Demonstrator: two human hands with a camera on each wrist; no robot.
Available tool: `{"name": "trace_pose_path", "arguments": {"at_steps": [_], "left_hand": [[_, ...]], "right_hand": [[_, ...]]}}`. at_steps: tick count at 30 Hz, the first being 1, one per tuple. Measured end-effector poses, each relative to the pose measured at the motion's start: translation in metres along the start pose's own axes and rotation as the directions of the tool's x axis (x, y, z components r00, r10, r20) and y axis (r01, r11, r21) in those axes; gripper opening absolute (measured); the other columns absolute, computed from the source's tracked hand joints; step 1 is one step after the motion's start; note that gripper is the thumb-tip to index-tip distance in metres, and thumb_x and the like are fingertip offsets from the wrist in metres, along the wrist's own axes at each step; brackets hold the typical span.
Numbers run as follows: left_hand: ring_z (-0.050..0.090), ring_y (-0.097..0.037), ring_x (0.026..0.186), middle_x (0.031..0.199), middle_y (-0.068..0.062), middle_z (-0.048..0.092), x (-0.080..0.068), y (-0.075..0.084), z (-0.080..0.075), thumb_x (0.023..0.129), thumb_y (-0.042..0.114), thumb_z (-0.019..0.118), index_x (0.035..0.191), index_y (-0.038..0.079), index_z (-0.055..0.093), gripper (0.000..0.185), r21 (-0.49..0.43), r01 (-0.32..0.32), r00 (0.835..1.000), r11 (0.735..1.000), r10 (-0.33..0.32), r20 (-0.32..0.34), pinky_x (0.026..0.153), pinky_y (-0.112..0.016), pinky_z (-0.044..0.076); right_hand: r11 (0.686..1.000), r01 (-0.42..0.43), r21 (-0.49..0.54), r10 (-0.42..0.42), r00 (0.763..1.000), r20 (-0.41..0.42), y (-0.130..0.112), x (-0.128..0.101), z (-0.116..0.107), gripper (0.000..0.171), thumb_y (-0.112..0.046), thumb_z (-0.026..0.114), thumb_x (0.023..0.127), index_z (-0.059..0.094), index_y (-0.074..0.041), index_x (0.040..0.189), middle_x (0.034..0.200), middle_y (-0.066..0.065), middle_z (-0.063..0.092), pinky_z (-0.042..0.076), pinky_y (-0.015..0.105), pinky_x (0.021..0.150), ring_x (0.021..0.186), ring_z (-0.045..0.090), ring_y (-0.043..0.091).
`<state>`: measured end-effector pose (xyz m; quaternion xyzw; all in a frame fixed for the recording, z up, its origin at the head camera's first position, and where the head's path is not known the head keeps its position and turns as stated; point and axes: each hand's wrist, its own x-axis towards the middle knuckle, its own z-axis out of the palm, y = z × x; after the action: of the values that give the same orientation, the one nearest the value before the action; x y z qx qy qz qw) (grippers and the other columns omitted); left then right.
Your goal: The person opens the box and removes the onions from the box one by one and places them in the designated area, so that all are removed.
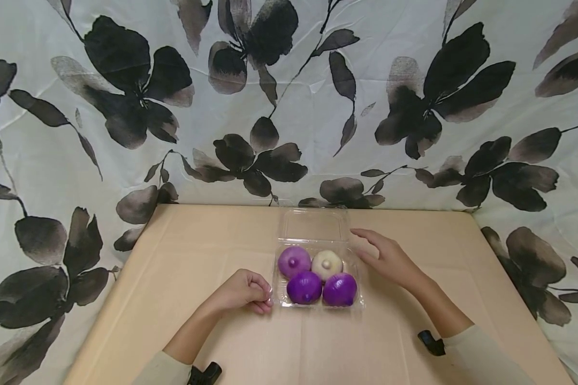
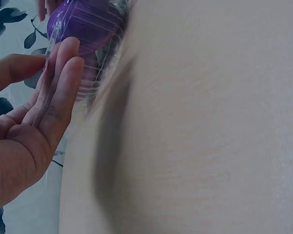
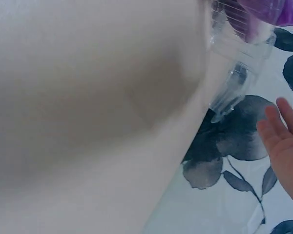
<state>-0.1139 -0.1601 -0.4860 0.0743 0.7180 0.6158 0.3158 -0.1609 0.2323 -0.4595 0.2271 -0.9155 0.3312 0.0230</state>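
A clear plastic clamshell box [image 1: 358, 267] lies with its lid [image 1: 313, 224] folded back away from me. Inside it sit three purple onions [image 1: 304, 287] and a cream-white onion [image 1: 327, 263] at the back right. My left hand [image 1: 248, 291] pinches the box's left rim between thumb and fingers, which the left wrist view shows close to a purple onion [image 2: 88, 24]. Beside the right back corner of the box, my right hand [image 1: 387, 258] is held with extended fingers. In the right wrist view that hand [image 3: 288, 141] is apart from the box and holds nothing.
The box rests on a light tan tabletop [image 1: 212, 235]. Behind and beside the table hangs a white cloth [image 1: 327, 144] with dark flower prints. A black wrist device [image 1: 431, 343] is on the right wrist, and another [image 1: 204, 373] on the left.
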Motion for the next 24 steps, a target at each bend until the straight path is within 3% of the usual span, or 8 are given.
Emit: {"name": "trace_pose_path", "arguments": {"at_steps": [9, 17, 24], "left_hand": [[0.077, -0.025, 0.074, 0.082, -0.019, 0.076, 0.0, 0.001, 0.0, 0.09, -0.003, 0.062, 0.097, -0.011, 0.066, 0.011, 0.009, 0.002, 1.0, 1.0, -0.002, -0.002, 0.073, -0.044, 0.068], [0.076, -0.023, 0.073, 0.083, -0.02, 0.076, -0.003, 0.002, 0.002, 0.09, -0.004, 0.062, 0.097, -0.012, 0.065, 0.012, 0.012, 0.002, 1.0, 1.0, -0.002, -0.01, 0.072, -0.042, 0.069], [0.076, -0.023, 0.073, 0.083, -0.02, 0.076, -0.004, 0.001, 0.003, 0.09, -0.004, 0.062, 0.099, -0.014, 0.064, 0.014, 0.012, 0.008, 1.0, 1.0, -0.008, -0.01, 0.072, -0.041, 0.069]], "right_hand": [[0.99, 0.144, -0.006, -0.142, 0.979, 0.145, -0.022, -0.009, -0.009, 0.062, -0.012, 0.075, 0.092, 0.054, -0.017, 0.15, 0.152, 0.006, 0.057, 0.046, 0.056, 0.117, 0.143, 0.051, 0.032], [0.981, 0.192, -0.038, -0.172, 0.94, 0.294, -0.034, -0.017, -0.004, 0.061, -0.009, 0.075, 0.091, 0.056, -0.017, 0.148, 0.151, 0.003, 0.058, 0.047, 0.055, 0.117, 0.142, 0.051, 0.031], [0.969, 0.244, -0.047, -0.204, 0.889, 0.41, -0.042, -0.018, 0.001, 0.067, -0.008, 0.076, 0.089, 0.054, -0.022, 0.15, 0.149, 0.002, 0.056, 0.05, 0.052, 0.115, 0.139, 0.053, 0.028]]}}
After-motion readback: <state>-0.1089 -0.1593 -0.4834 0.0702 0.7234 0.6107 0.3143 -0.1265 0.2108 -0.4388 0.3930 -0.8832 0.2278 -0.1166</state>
